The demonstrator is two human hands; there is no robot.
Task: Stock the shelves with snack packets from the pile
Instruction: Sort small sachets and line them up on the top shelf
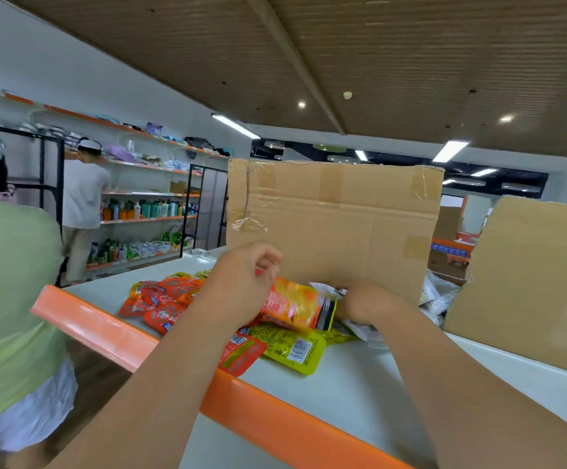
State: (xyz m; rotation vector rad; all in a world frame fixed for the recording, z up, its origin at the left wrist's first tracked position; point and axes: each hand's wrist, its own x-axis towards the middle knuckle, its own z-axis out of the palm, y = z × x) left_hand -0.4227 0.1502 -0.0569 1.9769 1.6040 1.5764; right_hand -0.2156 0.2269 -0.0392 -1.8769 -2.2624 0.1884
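A shop room lies under a brown slatted ceiling (410, 62) with strip lights. Wall shelves (147, 218) with orange edges hold bottles along the far left. A person in a green top (8, 282) stands close at the left, and a person in white (84, 198) faces those shelves.

In front runs a white shelf top (360, 394) with an orange front lip (275, 421). A taped cardboard panel (336, 225) stands upright on it and a second cardboard sheet (529, 282) stands to its right, with pale packets (439, 299) between them. Red snack packets (160, 306) lie heaped at the left, and a yellow-green packet (292, 350) lies flat near the lip.

Just above the pile, an orange-yellow bundle of packets (295, 308) is held between both hands. The left hand (238, 286) curls its fingers over the bundle's left end. The right hand (363, 302) grips its right end, fingers mostly hidden.
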